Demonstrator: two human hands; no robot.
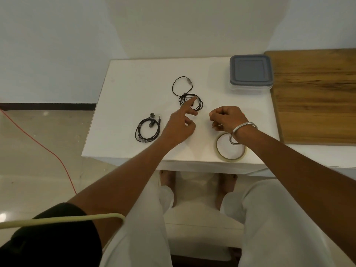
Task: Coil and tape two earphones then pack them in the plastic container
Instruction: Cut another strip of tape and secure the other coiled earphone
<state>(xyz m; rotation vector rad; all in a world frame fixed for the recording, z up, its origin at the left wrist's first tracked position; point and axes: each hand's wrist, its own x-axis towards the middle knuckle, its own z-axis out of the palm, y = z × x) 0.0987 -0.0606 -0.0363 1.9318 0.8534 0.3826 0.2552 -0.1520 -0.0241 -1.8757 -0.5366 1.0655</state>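
Observation:
Two black earphones lie on the white table [125, 89]. One earphone [147, 130] is a neat coil at the left, with its buds and plug showing. The other earphone [189, 97] is coiled at mid-table, with one loose loop reaching away from me. My left hand [179, 126] presses its straight index finger on that coil, its other fingers curled. My right hand [228, 118] hovers to the right of the coil with curled fingers; whether it pinches clear tape is too faint to tell. The tape roll [221, 154] lies under my right wrist. The lidded plastic container [250, 73] stands at the back right.
A wooden board [316, 97] adjoins the table on the right. A red cable [38, 141] runs across the floor on the left. My knees and feet are under the table's near edge.

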